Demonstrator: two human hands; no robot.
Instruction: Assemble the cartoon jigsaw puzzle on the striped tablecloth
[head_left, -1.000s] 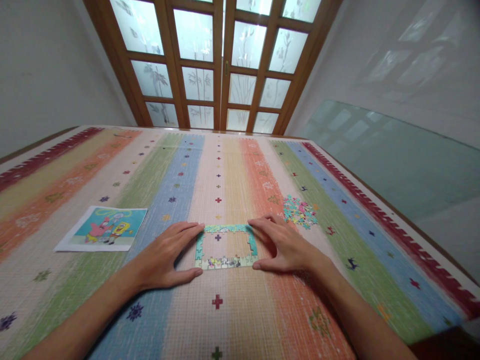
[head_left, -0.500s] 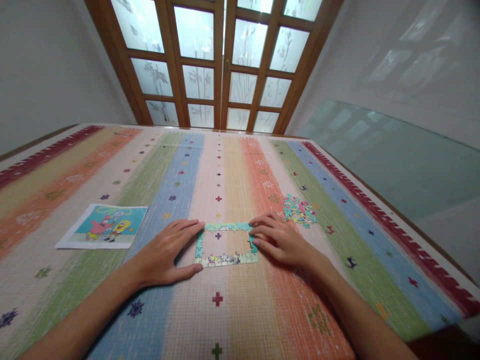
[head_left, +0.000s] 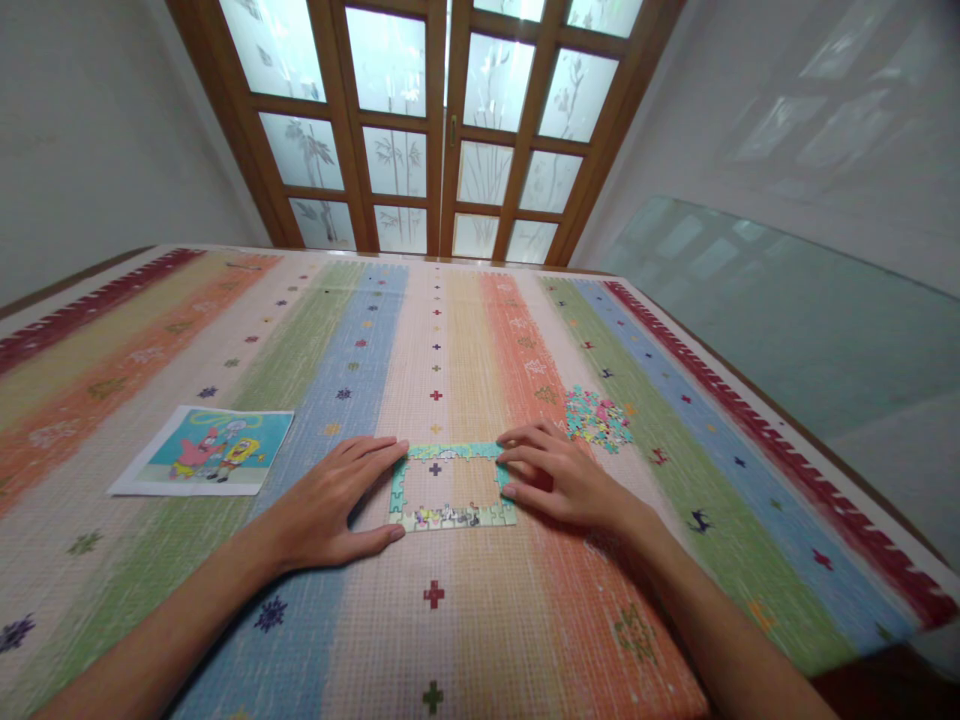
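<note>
A rectangular border of joined jigsaw puzzle pieces (head_left: 450, 518) lies flat on the tablecloth, with cloth showing through its middle. My left hand (head_left: 326, 508) rests at its left side, thumb and fingers spread apart. The left fingertips touch the upper left corner, and the thumb reaches the lower left one. On the other side, my right hand (head_left: 559, 472) lies with bent, parted fingers against the right edge, covering part of it. Neither hand lifts anything. A heap of loose puzzle pieces (head_left: 598, 420) sits just beyond my right hand.
To the left lies a printed cartoon picture (head_left: 217, 448) on white paper. A striped tablecloth (head_left: 390, 640) covers the table. Behind the far edge stand wooden doors with frosted panes (head_left: 397, 160); a glass panel (head_left: 787, 330) leans by the right wall.
My right fingers have shifted slightly along the border's right edge, with the lower fingertip now a little higher. My left hand keeps its place, and the border looks unchanged.
</note>
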